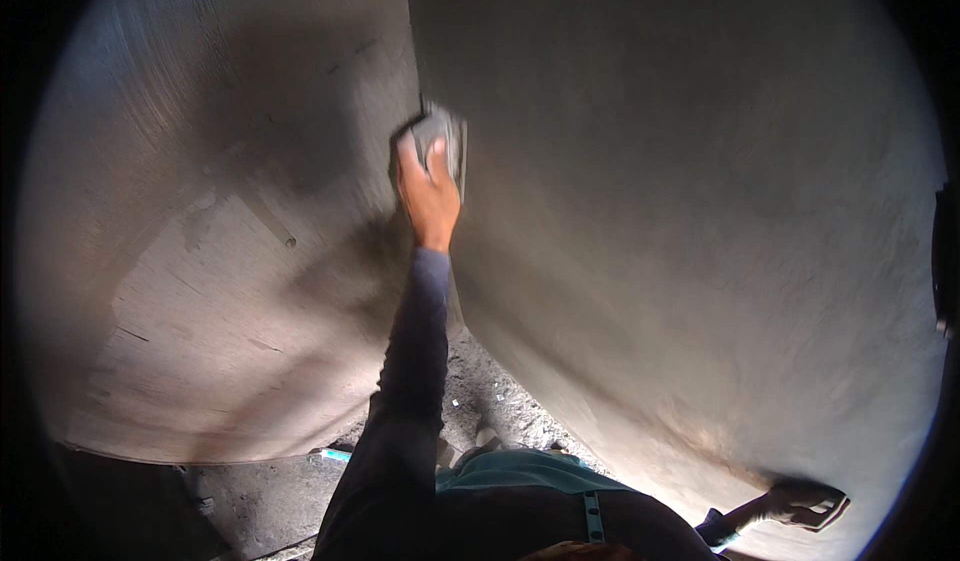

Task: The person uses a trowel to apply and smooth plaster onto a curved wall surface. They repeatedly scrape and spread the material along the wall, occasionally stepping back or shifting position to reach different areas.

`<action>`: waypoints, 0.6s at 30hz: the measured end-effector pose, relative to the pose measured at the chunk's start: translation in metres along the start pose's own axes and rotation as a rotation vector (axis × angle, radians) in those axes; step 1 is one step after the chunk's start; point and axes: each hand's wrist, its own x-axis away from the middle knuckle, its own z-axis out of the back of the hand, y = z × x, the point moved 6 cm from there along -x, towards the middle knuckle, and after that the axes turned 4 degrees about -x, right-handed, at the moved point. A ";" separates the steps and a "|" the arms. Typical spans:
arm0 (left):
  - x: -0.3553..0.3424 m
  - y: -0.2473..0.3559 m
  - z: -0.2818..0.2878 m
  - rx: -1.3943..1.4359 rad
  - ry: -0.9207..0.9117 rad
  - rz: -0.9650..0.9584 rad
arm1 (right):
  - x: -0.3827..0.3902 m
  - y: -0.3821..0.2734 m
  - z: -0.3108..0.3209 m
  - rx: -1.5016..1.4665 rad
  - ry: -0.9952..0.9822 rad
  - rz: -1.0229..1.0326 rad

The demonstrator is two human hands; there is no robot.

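Where two plastered walls meet, my left hand (430, 196) is closed on a grey block (440, 126), pressed into the corner. The block is blurred, so its exact kind does not show. My left arm reaches up in a dark sleeve. The left wall (220, 291) is pale brown, with streaks, a damp-looking darker area and small marks. Smooth grey plaster covers the right wall (700, 211). Low at the right, my right hand (805, 506) rests close to that wall with curled fingers. Shadow hides whatever may be in them.
Rough, gritty floor (485, 376) with small light bits shows below the corner. A blue and white piece (333, 454) lies at the foot of the left wall. Turquoise cloth (530, 469) with a strap is at my body. A dark object (941, 261) stands at the right rim.
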 end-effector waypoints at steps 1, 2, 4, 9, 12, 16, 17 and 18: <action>-0.025 0.021 0.002 0.018 -0.004 -0.007 | 0.003 0.003 0.001 0.042 -0.003 0.011; -0.045 0.036 0.003 0.038 -0.007 -0.005 | 0.000 0.003 0.002 0.081 -0.006 0.032; -0.082 0.062 0.011 0.060 0.013 -0.073 | 0.002 0.011 0.002 0.011 0.005 0.018; -0.025 0.020 0.003 0.038 -0.050 0.096 | -0.003 0.002 0.001 -0.066 0.047 -0.028; 0.016 -0.015 0.011 0.069 -0.069 0.196 | 0.010 0.017 0.000 -0.107 0.031 -0.098; -0.048 0.041 0.008 0.064 0.088 -0.082 | 0.013 0.025 -0.001 -0.081 0.021 -0.083; -0.077 0.069 0.009 0.083 0.092 -0.109 | 0.010 0.022 0.000 -0.050 0.038 -0.044; -0.104 0.098 0.013 0.101 0.094 -0.134 | 0.007 0.018 0.001 -0.031 0.047 -0.032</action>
